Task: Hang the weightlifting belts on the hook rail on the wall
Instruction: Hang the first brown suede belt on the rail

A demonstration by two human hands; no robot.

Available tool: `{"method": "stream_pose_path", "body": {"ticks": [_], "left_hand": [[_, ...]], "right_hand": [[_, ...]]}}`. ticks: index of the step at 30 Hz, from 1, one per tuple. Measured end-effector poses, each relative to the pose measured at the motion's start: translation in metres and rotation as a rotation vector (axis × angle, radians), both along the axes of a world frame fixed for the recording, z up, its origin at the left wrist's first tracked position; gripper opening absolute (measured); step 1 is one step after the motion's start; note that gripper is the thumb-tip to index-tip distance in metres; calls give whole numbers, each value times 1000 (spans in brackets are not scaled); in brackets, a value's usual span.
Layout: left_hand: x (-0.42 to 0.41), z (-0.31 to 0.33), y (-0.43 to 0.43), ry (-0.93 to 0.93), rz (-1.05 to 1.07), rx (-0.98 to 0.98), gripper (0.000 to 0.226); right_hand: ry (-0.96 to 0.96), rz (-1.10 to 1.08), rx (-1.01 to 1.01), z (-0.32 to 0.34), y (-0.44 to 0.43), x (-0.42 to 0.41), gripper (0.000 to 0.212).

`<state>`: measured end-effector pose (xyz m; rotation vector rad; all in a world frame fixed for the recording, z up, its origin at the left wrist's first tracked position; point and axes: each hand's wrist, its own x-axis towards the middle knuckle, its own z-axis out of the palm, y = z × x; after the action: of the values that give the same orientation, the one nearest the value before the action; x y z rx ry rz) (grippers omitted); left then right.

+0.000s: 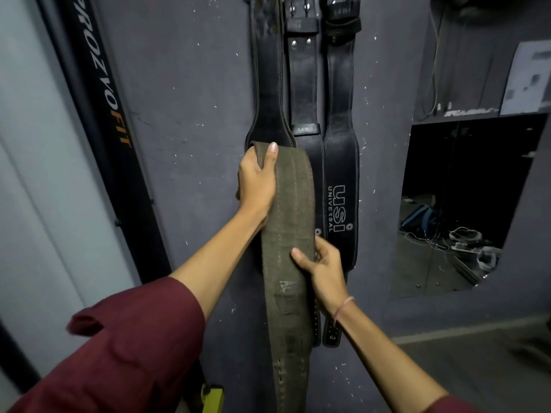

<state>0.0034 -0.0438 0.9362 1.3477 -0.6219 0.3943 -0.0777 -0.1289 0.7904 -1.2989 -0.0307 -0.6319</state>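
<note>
Two hands are on the one belt we have yet to hang. Nearest us, out of a maroon sleeve point(134, 338), our left hand point(256, 180) has its grip clamped over the folded top of the olive belt point(289, 222), thumb laid across the front. Our right hand point(322, 269) has its grip closed on the belt's right edge lower down. The olive belt hangs in front of the wall point(193, 84), and its lower end runs off the bottom of the picture. Behind it, three black belts point(340, 174) already hang flat against the wall, so we judge most of the job done, with this belt left to lift onto a hook. The hook rail is cut off at the top edge, so we cannot tell whether a free hook remains. The olive belt's buckle is hidden too.
</note>
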Motion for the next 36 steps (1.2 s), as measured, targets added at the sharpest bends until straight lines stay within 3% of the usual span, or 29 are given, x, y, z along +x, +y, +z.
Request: {"method": "stream_pose_path", "body": {"ticks": [5,10,15,22,29,31,35,36], "left_hand": [[0,7,5,-8,-26,58,41],[-24,-35,18,-197,217,123,27],[-39,-89,29,-184,116,164,21],[-47,-159,35,6,-17,318,75],[-56,-99,17,-80,0,208,25],[-58,-84,14,-50,-56,179,21],[-46,-55,12,85,-182,149,81],[-44,-47,12,113,-226,139,87]], "right_hand": [[-116,-64,19,53,2,12,25],[-228,-89,-16,112,8,19,26],[-162,-50,-31,133,6,27,15],[-189,-55,-66,148,-1,23,19],[-251,-65,-53,152,-15,8,19],[-292,-66,-68,155,-18,3,20],[-315,-44,-115,152,-15,-4,23],[-313,-39,-117,150,-15,-6,23]]}}
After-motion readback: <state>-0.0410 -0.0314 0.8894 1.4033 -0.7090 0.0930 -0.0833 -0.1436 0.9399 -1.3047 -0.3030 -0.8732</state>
